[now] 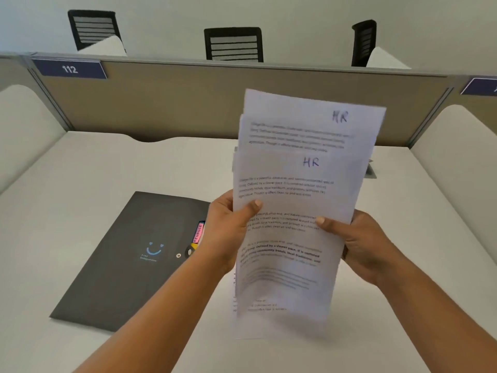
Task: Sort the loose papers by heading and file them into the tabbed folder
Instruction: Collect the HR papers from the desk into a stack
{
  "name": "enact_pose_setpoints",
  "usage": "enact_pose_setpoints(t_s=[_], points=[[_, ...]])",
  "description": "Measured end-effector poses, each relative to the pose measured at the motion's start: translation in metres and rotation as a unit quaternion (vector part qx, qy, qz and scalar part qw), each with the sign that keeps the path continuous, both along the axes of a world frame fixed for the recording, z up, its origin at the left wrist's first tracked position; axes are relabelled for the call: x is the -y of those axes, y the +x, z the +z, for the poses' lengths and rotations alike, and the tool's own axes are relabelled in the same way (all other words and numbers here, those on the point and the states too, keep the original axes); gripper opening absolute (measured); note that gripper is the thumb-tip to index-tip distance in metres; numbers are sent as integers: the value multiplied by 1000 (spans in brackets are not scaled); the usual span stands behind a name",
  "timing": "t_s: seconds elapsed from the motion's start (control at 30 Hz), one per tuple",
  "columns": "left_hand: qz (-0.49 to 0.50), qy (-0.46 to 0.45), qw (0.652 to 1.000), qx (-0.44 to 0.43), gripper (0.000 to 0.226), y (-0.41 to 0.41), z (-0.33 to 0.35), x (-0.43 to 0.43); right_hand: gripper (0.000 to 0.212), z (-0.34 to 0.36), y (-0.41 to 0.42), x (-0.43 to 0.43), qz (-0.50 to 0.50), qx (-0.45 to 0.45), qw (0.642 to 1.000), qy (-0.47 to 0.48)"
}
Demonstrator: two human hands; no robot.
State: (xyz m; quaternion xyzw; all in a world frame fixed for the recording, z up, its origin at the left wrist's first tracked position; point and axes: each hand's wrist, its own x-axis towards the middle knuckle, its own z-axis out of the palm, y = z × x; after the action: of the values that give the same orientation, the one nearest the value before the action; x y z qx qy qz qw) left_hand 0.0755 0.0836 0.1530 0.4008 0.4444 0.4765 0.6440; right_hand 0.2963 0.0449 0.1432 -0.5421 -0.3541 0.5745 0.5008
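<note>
I hold a stack of white printed papers (293, 200) upright above the desk with both hands. Two sheets show a handwritten "HR" heading at the top right, the front one slid lower than the one behind. My left hand (228, 227) grips the stack's left edge, thumb on the front sheet. My right hand (360, 243) grips the right edge, thumb on the front. A dark grey tabbed folder (129, 259) with a blue smiley print lies shut on the desk to the left, with a pink tab (198, 232) poking out at its right edge.
The white desk (80, 168) is bounded by a tan partition (188, 103) at the back with a blue "112" sign (70, 69). A grey object (371, 168) peeks out behind the papers. Black office chairs (233, 44) stand beyond the partition.
</note>
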Motion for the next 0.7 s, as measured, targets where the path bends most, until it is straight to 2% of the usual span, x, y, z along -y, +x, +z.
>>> enact_pose_setpoints(t_s=[0.17, 0.27, 0.33, 0.47, 0.6, 0.7], points=[[24, 110, 992, -65, 22, 14, 4, 5, 18, 3, -14, -1, -63, 73, 991, 95], [7, 164, 982, -93, 15, 12, -1, 7, 22, 5, -16, 2, -88, 78, 984, 136], [-4, 180, 979, -96, 30, 7, -7, 10, 27, 5, -18, 7, -89, 76, 980, 160], [-16, 230, 966, -119, 30, 3, -14, 17, 25, 0, -19, 16, -72, 83, 976, 186], [-8, 206, 965, -163, 47, 6, -19, 19, 29, -9, -19, 20, -64, 105, 975, 188], [2, 206, 966, -153, 48, 6, -18, 19, 32, -5, -19, 21, -75, 113, 968, 209]])
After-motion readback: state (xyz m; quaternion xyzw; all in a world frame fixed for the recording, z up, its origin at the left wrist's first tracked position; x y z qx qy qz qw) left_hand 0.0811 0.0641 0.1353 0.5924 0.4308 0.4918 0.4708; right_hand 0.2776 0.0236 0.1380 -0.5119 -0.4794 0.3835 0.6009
